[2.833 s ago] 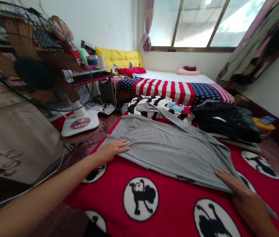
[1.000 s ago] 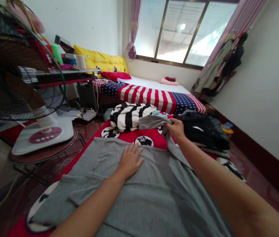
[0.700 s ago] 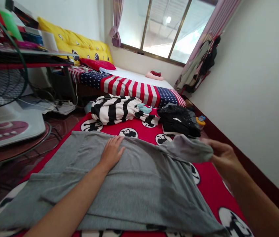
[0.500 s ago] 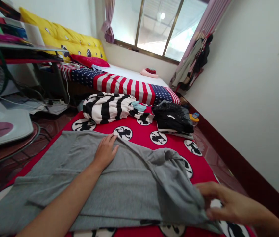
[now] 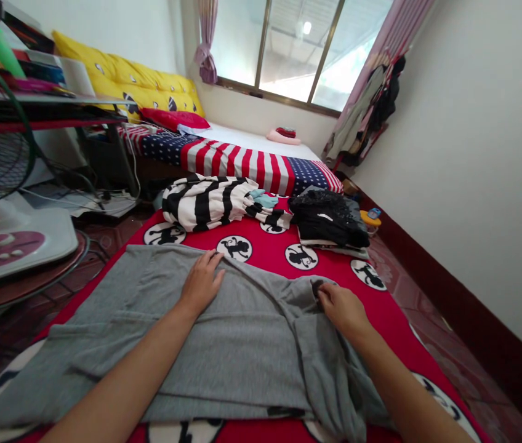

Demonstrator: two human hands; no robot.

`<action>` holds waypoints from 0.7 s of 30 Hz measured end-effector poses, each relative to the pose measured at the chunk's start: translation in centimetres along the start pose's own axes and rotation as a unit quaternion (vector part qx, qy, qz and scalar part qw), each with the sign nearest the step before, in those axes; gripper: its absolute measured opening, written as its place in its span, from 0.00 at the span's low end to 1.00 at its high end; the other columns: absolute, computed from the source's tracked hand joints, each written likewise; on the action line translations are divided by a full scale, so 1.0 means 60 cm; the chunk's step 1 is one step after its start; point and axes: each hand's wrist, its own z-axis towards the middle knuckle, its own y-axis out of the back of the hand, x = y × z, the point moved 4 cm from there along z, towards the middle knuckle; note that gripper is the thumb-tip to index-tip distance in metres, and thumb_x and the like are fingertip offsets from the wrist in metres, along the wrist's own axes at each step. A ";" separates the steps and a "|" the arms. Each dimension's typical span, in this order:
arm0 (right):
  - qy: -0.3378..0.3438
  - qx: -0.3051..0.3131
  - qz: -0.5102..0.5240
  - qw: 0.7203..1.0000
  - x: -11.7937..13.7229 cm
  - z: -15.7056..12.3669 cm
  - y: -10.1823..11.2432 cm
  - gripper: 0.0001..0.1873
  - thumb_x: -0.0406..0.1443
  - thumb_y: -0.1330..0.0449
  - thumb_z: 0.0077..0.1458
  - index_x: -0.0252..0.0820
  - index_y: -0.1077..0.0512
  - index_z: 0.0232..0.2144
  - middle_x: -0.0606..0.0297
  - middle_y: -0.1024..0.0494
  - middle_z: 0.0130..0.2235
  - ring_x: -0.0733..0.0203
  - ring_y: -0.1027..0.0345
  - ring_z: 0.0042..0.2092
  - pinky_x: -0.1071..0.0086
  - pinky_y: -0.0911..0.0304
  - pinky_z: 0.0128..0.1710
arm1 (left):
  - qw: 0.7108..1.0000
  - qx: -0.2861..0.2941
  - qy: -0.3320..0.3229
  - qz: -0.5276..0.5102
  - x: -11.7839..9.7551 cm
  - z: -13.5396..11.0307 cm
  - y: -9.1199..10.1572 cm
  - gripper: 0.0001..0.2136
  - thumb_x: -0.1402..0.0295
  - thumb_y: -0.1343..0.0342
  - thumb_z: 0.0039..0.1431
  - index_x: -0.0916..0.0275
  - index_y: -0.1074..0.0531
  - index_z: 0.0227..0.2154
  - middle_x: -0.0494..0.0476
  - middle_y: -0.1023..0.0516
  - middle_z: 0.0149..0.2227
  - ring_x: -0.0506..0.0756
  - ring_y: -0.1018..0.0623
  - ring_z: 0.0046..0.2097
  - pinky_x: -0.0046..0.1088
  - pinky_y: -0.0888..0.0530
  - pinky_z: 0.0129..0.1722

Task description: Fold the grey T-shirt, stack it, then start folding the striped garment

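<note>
Already laid mostly flat toward eight o'clock on the red blanket [image 5: 271, 253], the grey garment [image 5: 242, 351] is touched by the open left hand [image 5: 202, 282], while toward five o'clock its bunched, unsmoothed part is pinched by the right hand [image 5: 343, 307]

Over the middle of the grey cloth [image 5: 242, 351], a hand could pass between the left hand [image 5: 202, 283] and the right hand [image 5: 341, 307], with a forearm closing off each side. Beyond its far edge, a bare band of red blanket [image 5: 268, 255] gives a lane across, stopped at the back by the striped shirt [image 5: 205, 203] and the dark clothes pile [image 5: 330, 221]. More bare blanket lies outside the right forearm, running on to floor and then the wall [image 5: 464, 154]. On the left, the stool [image 5: 83, 246] and fan [image 5: 21, 240] crowd the blanket's side
</note>
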 end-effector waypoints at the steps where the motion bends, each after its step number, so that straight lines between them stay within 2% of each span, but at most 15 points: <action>1: -0.008 0.002 -0.020 1.000 -0.004 0.005 -0.006 0.12 0.35 0.49 0.59 0.44 0.24 0.36 0.58 0.20 0.35 0.54 0.27 0.36 0.68 0.45 0.31 | 1.000 0.000 -0.002 0.000 0.000 0.000 0.000 0.19 0.69 0.49 0.60 0.66 0.33 0.54 0.66 0.32 0.56 0.63 0.31 0.57 0.43 0.34 0.60; 4: 0.006 -0.041 -0.020 0.999 -0.016 0.016 -0.025 0.08 0.33 0.45 0.56 0.42 0.26 0.37 0.59 0.22 0.38 0.56 0.28 0.37 0.69 0.46 0.31 | 1.000 0.000 -0.007 0.000 -0.001 0.000 -0.001 0.19 0.69 0.50 0.60 0.65 0.33 0.54 0.66 0.31 0.55 0.63 0.31 0.57 0.43 0.34 0.60; 7: 0.042 -0.114 -0.004 0.993 -0.022 0.023 -0.044 0.11 0.35 0.43 0.56 0.41 0.29 0.43 0.59 0.25 0.43 0.59 0.30 0.37 0.71 0.47 0.31 | 1.000 0.001 -0.008 0.003 -0.001 0.000 -0.002 0.19 0.69 0.50 0.60 0.65 0.32 0.54 0.66 0.31 0.55 0.62 0.31 0.57 0.43 0.34 0.59; 9: 0.058 -0.129 -0.004 0.990 -0.023 0.028 -0.057 0.12 0.34 0.44 0.57 0.41 0.30 0.45 0.60 0.27 0.43 0.60 0.31 0.36 0.71 0.48 0.30 | 1.000 0.003 -0.006 0.009 -0.001 0.000 -0.002 0.19 0.68 0.50 0.60 0.64 0.32 0.54 0.65 0.31 0.55 0.62 0.31 0.56 0.43 0.33 0.59; 12: 0.069 -0.125 0.002 0.990 -0.023 0.037 -0.068 0.10 0.35 0.47 0.60 0.41 0.28 0.41 0.61 0.27 0.40 0.62 0.33 0.33 0.70 0.50 0.28 | 1.000 0.007 0.000 0.018 -0.002 0.000 -0.001 0.19 0.68 0.50 0.60 0.65 0.32 0.54 0.66 0.31 0.56 0.63 0.31 0.57 0.43 0.33 0.59; 14: 0.080 -0.128 0.040 0.988 -0.024 0.041 -0.064 0.10 0.35 0.47 0.60 0.42 0.26 0.37 0.61 0.27 0.39 0.62 0.33 0.33 0.70 0.48 0.28 | 1.000 0.009 0.002 0.021 -0.002 0.000 0.000 0.19 0.68 0.50 0.60 0.65 0.32 0.54 0.65 0.31 0.56 0.63 0.31 0.57 0.42 0.33 0.59; 17: 0.092 -0.144 0.161 0.972 -0.036 0.039 -0.044 0.10 0.37 0.45 0.57 0.42 0.24 0.33 0.63 0.25 0.35 0.62 0.32 0.34 0.71 0.43 0.33 | 1.000 0.015 0.005 0.019 -0.004 0.001 0.002 0.18 0.68 0.50 0.61 0.64 0.32 0.54 0.65 0.31 0.56 0.62 0.31 0.57 0.42 0.33 0.59; 21: 0.056 -0.195 0.277 0.939 -0.078 0.016 -0.003 0.12 0.42 0.43 0.53 0.42 0.24 0.31 0.63 0.23 0.34 0.61 0.32 0.32 0.69 0.39 0.33 | 1.000 0.020 0.008 0.017 -0.005 0.001 0.003 0.18 0.68 0.50 0.61 0.64 0.32 0.54 0.65 0.31 0.57 0.63 0.32 0.58 0.43 0.34 0.59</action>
